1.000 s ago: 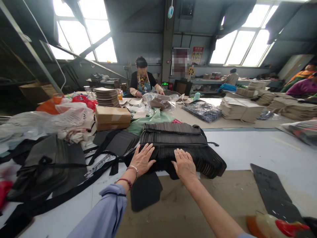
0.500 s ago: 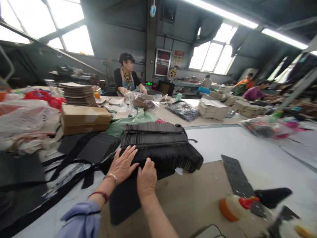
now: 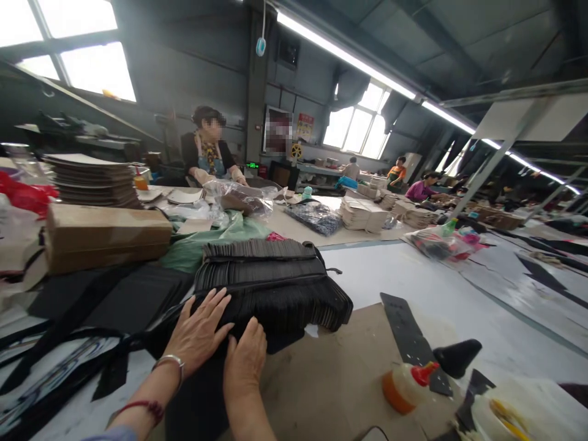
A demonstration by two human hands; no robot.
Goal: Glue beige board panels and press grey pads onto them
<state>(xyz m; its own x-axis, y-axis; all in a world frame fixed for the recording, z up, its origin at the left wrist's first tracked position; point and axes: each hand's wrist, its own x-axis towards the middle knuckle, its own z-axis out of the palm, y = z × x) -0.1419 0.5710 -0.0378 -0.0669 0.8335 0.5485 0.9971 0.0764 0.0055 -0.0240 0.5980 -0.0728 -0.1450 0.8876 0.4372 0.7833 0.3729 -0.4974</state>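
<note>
Worktable (image 3: 361, 263): supports black bundle (image 3: 275, 301). Brown box (image 3: 110, 236): left of bundle. Left hand (image 3: 198, 331): spread wide on bundle's near left side. Right hand (image 3: 245, 356): fingers together at bundle's near edge; grip indeterminable. Red-tipped bottle (image 3: 404, 389): right of bundle.

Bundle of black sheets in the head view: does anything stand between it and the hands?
Nothing visible does. The left hand lies spread on the near left part of the bundle; the right hand is at its near side, contact unclear. The red-capped bottle stands off to the right, out of the way.
</note>
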